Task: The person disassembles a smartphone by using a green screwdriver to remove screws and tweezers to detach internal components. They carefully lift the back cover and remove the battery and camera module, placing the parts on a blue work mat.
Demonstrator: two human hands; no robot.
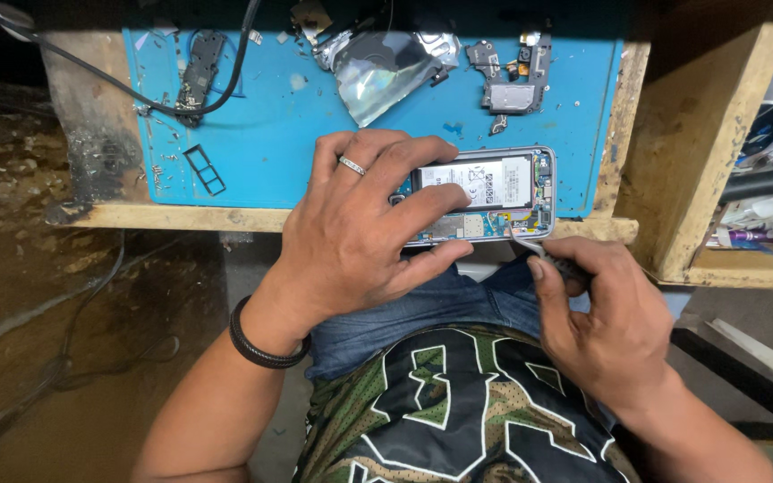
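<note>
At centre frame, an opened silver smartphone with exposed white battery (485, 192) lies on the blue mat's (270, 125) near edge. Left hand (351, 224) fingers spread, pinning it. Right hand (610, 313) fingers pinch thin metal tweezers (534, 248) at its lower-right corner. Light, rigid, fragile inside; best held by frame edges.

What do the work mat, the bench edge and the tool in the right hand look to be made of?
Work mat: probably silicone or rubber, matte blue, scuffed and speckled with debris. Bench edge: bare wood, unfinished, with visible grain and worn, stained patches. Tool in the right hand: the bent tip looks like bright metal, likely steel; its dark grip is mostly hidden, material unclear.
</note>
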